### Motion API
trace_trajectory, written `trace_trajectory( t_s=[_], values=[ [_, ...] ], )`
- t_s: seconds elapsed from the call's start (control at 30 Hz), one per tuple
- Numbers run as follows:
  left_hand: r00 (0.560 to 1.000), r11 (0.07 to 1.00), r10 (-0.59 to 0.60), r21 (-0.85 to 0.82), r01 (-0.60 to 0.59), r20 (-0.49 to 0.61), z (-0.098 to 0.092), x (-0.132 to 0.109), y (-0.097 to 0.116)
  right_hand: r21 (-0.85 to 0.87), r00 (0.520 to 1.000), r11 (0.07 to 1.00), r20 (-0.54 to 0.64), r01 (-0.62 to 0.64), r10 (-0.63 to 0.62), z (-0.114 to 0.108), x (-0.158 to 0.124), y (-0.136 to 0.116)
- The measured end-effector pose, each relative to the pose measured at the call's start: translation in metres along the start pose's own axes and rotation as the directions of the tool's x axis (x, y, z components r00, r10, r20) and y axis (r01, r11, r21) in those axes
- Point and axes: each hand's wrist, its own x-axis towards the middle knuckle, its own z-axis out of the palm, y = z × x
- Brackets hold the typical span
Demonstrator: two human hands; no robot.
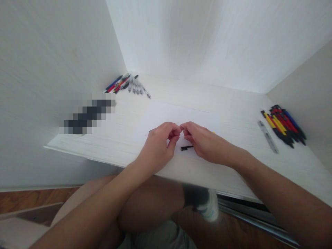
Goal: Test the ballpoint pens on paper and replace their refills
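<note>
Both hands meet over a white sheet of paper (166,112) on the desk. My left hand (162,141) has its thumb and fingers pinched together, and whatever lies between them is too small to make out. Close against it, fingertips nearly touching, my right hand (199,138) is pinched in the same way, its contents also unclear. A black pen part with a clip (184,148) lies on the paper, partly under my right hand. A bit of yellow (213,132) shows behind the right hand, and a thin dark tip (150,130) pokes out behind the left one.
At the back left lies a pile of coloured pens (118,84) beside several clear pens (136,86). On the right are yellow, red and blue pens (284,124) and a single clear pen (268,137). Panels wall the desk (241,103); a blurred-out dark item (88,116) is at left.
</note>
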Motion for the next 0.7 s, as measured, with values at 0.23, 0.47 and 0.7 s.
trace_trajectory(
  t_s=[0.23,0.47,0.7],
  values=[
    [0.998,0.999,0.033,-0.019,-0.034,-0.048,0.0028,-0.0003,-0.0017,0.013,1.0,1.0,-0.007,-0.002,0.002,0.0016,0.0007,0.0018],
    [0.996,0.998,0.052,-0.018,-0.053,-0.069,0.0017,-0.0004,-0.0016,0.026,1.0,1.0,-0.018,-0.006,0.006,0.0023,0.0003,0.0024],
    [0.996,0.998,0.054,-0.017,-0.056,-0.069,0.0019,0.0001,-0.0017,0.03,0.999,0.999,-0.019,-0.027,0.028,0.0006,0.001,-0.0001]
  ],
)
